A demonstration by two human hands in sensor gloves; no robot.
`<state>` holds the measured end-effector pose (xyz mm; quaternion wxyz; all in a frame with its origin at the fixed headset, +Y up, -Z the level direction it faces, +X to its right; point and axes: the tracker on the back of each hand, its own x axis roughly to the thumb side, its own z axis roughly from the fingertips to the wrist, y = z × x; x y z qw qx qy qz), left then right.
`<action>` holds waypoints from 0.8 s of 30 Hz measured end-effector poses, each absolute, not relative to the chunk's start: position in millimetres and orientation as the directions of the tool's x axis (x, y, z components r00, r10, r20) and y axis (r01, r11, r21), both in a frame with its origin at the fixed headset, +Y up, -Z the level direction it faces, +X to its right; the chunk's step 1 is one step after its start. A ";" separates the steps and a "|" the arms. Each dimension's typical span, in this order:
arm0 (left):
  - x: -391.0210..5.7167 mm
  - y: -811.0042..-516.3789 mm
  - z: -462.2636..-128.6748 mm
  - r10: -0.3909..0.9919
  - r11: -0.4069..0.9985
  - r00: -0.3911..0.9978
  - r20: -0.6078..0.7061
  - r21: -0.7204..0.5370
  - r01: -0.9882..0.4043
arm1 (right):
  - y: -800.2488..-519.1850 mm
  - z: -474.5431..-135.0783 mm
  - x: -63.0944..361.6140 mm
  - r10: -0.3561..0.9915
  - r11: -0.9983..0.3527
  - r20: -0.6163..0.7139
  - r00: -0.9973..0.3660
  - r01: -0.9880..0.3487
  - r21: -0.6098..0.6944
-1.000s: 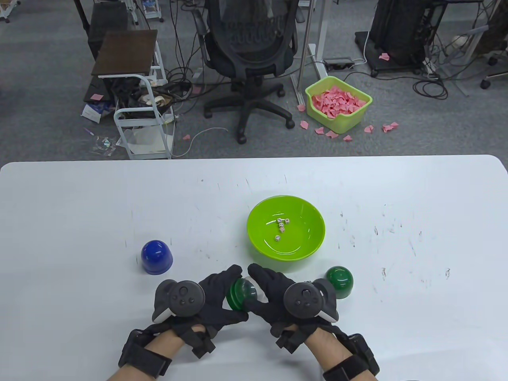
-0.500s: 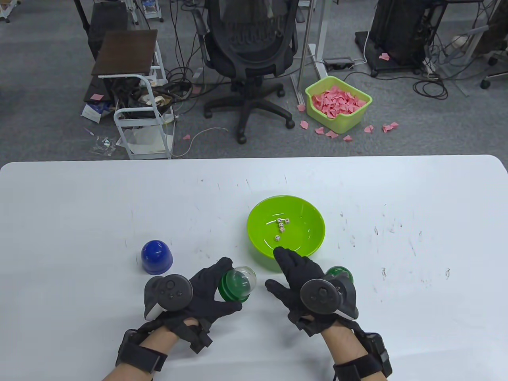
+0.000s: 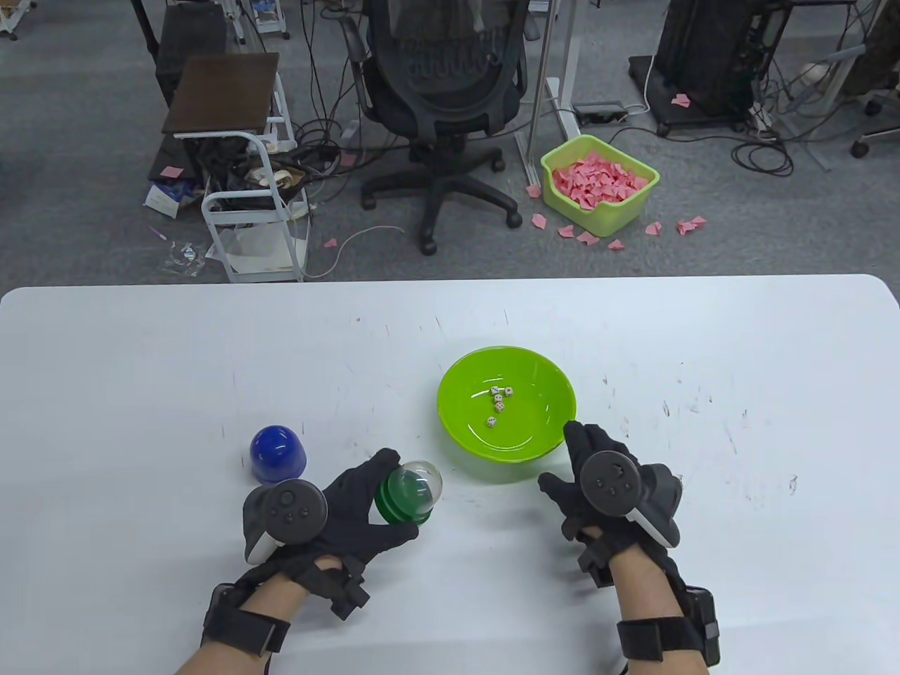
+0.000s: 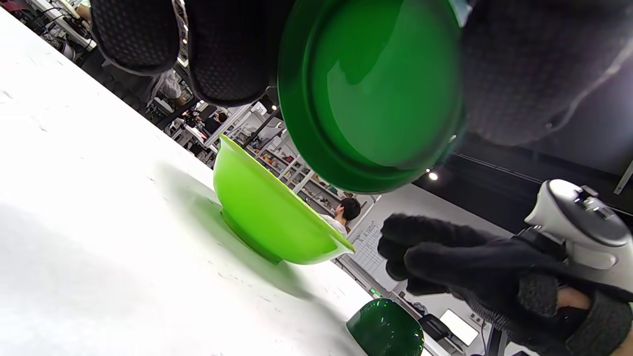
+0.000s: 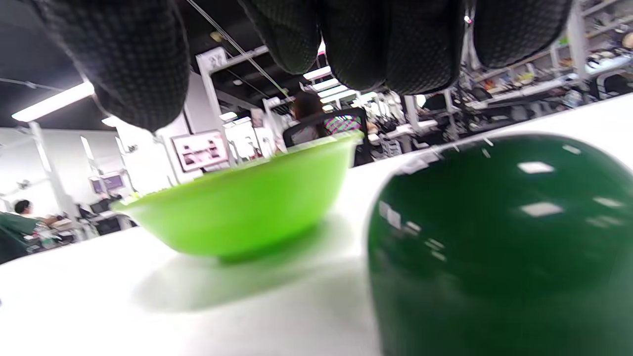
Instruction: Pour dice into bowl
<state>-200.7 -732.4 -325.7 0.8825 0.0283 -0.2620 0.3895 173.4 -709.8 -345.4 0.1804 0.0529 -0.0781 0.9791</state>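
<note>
We see the left hand (image 3: 351, 506) gripping a green-based dice cup with a clear dome (image 3: 408, 496), lifted off the white table (image 3: 140, 365) and tilted, its flat green underside filling the left wrist view (image 4: 376, 94). Whether any dice sit inside that dome we cannot tell. The lime green bowl (image 3: 457, 429) stands just right of the held cup, and 5 small white dice (image 3: 498, 404) lie in its bottom. The right hand (image 3: 605, 485) hovers near the bowl's front right rim with its fingers spread and holding nothing; in the right wrist view its fingertips (image 5: 395, 44) hang just above the dark green dome cover (image 5: 499, 242), which stands on the table beside the bowl. A blue dome (image 3: 277, 455) stands on the table just beyond the left hand.
</note>
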 end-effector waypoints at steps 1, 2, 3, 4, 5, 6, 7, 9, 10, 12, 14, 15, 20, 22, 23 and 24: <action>-201.0 -732.1 -325.7 0.672 0.695 0.560 0.484 -0.153 -0.703 | -712.4 -347.2 175.5 0.338 -0.931 0.108 -0.935 -0.349 -0.109; -201.4 -731.9 -325.8 0.673 0.695 0.560 0.483 -0.152 -0.703 | -715.4 -348.9 177.8 0.323 -0.942 0.071 -0.944 -0.328 -0.072; -201.8 -731.7 -325.9 0.674 0.694 0.560 0.482 -0.152 -0.704 | -717.4 -349.9 179.1 0.313 -0.948 0.049 -0.949 -0.315 -0.038; -202.0 -731.3 -326.0 0.675 0.692 0.560 0.480 -0.151 -0.706 | -720.9 -351.2 181.0 0.293 -0.956 0.012 -0.956 -0.292 0.022; -202.2 -731.2 -326.0 0.676 0.692 0.560 0.479 -0.151 -0.706 | -722.7 -351.8 181.7 0.282 -0.958 -0.005 -0.959 -0.282 0.046; -202.4 -731.0 -326.0 0.677 0.691 0.560 0.477 -0.151 -0.707 | -725.2 -352.7 182.7 0.264 -0.960 -0.033 -0.964 -0.266 0.082; -202.6 -730.8 -326.1 0.678 0.691 0.560 0.476 -0.152 -0.707 | -727.5 -353.4 183.4 0.247 -0.961 -0.057 -0.967 -0.252 0.110; -203.0 -730.7 -326.3 0.679 0.691 0.561 0.474 -0.152 -0.707 | -730.7 -354.6 184.5 0.224 -0.960 -0.087 -0.971 -0.235 0.153; -203.3 -730.6 -326.5 0.680 0.690 0.561 0.473 -0.153 -0.707 | -732.5 -355.1 185.0 0.216 -0.957 -0.101 -0.971 -0.231 0.173; -203.7 -730.6 -326.7 0.680 0.690 0.562 0.471 -0.153 -0.708 | -735.9 -356.0 185.4 0.202 -0.955 -0.122 -0.972 -0.223 0.194; -204.2 -730.6 -326.9 0.681 0.690 0.562 0.469 -0.153 -0.708 | -739.3 -357.3 185.5 0.196 -0.950 -0.127 -0.972 -0.221 0.222; -204.5 -730.6 -327.0 0.681 0.689 0.563 0.468 -0.152 -0.708 | -739.8 -357.6 185.3 0.199 -0.949 -0.126 -0.972 -0.223 0.220; -205.2 -730.6 -327.4 0.683 0.689 0.564 0.464 -0.153 -0.708 | -739.1 -358.0 186.5 0.217 -0.954 -0.116 -0.969 -0.236 0.184; -205.1 -730.8 -327.4 0.682 0.691 0.566 0.464 -0.154 -0.706 | -738.0 -358.1 188.3 0.232 -0.954 -0.106 -0.967 -0.247 0.170; -205.1 -730.8 -327.4 0.681 0.693 0.567 0.464 -0.155 -0.704 | -736.5 -357.6 189.2 0.250 -0.951 -0.106 -0.963 -0.264 0.158; -205.0 -730.9 -327.5 0.680 0.694 0.568 0.464 -0.155 -0.703 | -734.3 -357.2 190.0 0.270 -0.949 -0.102 -0.957 -0.282 0.140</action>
